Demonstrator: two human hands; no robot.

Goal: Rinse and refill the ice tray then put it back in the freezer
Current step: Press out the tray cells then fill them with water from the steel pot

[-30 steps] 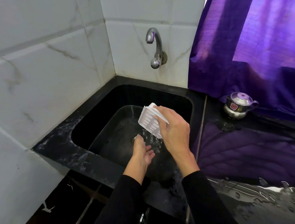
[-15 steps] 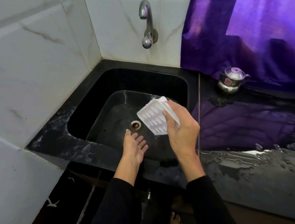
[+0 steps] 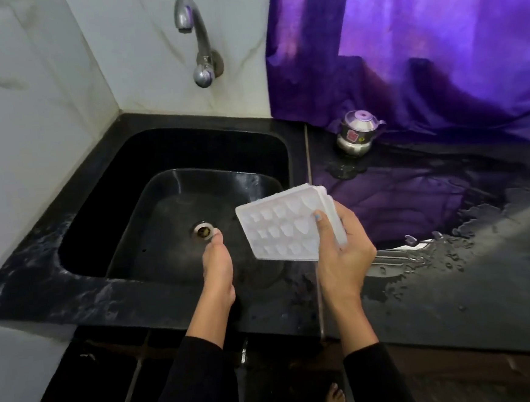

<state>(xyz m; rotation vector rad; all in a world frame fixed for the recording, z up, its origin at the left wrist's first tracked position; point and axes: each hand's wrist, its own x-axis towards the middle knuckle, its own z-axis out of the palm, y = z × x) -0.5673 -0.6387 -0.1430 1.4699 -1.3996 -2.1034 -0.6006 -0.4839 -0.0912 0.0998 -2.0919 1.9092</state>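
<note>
No words, numbers or brand names can be read. The small steel pot (image 3: 357, 135) on the table (image 3: 455, 297) carries a red sticker and a smaller mark, both too blurred to read.

White marble-veined wall tiles (image 3: 39, 129) are seen across the upper left of the frame. A purple curtain (image 3: 419, 46), lit from behind, is hung at the upper right. A wet black counter (image 3: 454, 281) is spread across the lower right, and dark floor tiles (image 3: 91, 389) are visible at the bottom left.
</note>
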